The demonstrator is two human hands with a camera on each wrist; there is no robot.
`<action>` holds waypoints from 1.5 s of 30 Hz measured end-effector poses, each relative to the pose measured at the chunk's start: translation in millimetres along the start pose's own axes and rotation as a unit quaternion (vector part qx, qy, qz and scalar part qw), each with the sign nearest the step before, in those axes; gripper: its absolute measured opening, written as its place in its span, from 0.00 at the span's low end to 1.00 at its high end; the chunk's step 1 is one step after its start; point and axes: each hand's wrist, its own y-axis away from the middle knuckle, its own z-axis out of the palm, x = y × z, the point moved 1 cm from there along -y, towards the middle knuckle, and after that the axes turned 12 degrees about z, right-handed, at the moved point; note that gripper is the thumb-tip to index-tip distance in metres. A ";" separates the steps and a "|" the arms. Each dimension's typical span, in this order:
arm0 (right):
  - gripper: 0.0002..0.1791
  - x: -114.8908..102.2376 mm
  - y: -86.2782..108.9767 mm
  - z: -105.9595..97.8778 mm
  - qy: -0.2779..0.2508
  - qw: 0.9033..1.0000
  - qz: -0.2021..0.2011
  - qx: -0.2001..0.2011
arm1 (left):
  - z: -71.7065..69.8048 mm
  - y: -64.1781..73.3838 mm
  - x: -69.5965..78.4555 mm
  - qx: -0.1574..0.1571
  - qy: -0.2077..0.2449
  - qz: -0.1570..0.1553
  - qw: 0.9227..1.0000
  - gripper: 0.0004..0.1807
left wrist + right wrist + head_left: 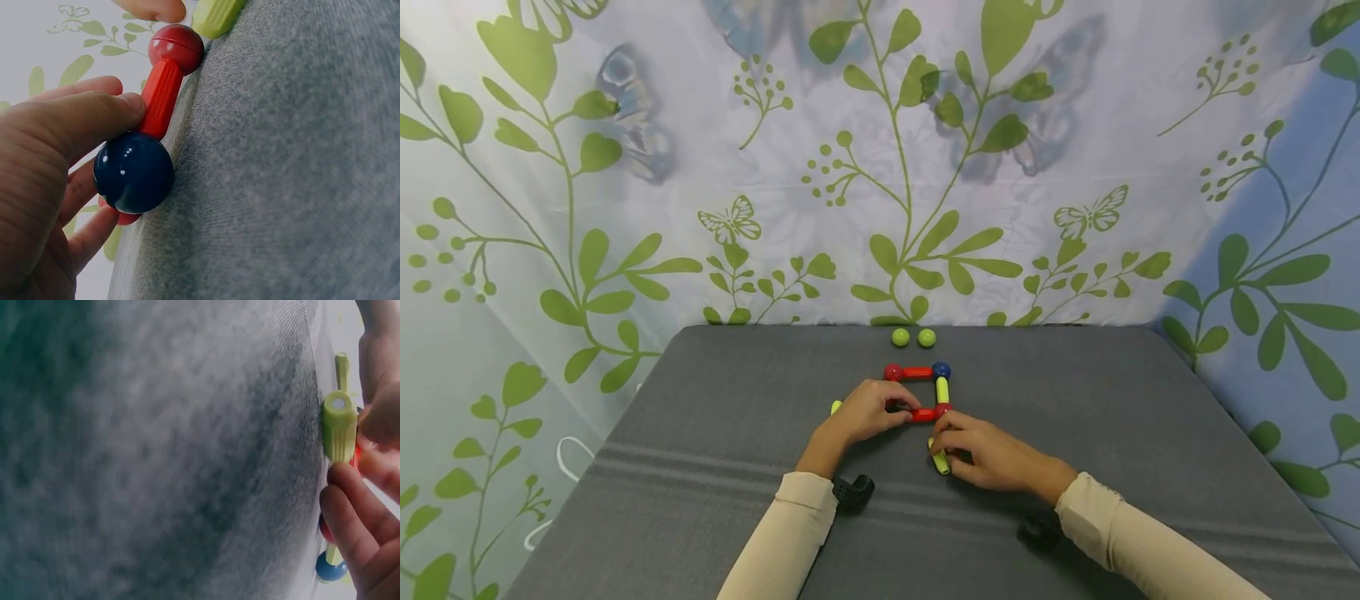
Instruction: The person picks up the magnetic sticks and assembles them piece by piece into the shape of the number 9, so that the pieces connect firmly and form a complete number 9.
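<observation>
In the head view, red and yellow-green rods and balls form a flat frame on the grey table. My left hand (871, 408) pinches the near red rod (161, 100), its thumb on the side close to a blue ball (132, 172); that ball is hidden by the hand in the head view. At the rod's other end sits a red ball (943, 409). My right hand (988, 450) pinches a loose-looking yellow-green rod (939, 457) just below that red ball. Whether rod and ball touch, I cannot tell. A pale round tip shows on the rod's end (338, 404).
The frame's far side has another red ball (892, 372), a red rod (917, 373) and a blue ball (941, 371); a yellow-green rod (942, 390) forms its right side. Two green balls (927, 337) lie behind. Another yellow-green piece (836, 407) shows left of my left hand. A patterned curtain (1045, 250) hangs behind.
</observation>
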 end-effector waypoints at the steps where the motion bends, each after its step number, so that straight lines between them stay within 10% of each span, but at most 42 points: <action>1: 0.13 -0.1 -0.1 0.1 -0.003 1.000 0.015 0.007 | -0.1 0.1 0.2 0.001 0.001 -0.001 1.000 0.08; 13: 0.10 -14.9 -7.0 7.6 0.021 0.990 0.138 0.032 | -0.2 -0.1 0.2 0.002 0.001 -0.007 1.000 0.08; 45: 0.15 -27.9 -14.0 12.2 0.051 0.944 0.311 0.100 | 1.4 -0.2 -2.7 0.011 0.003 0.018 1.000 0.06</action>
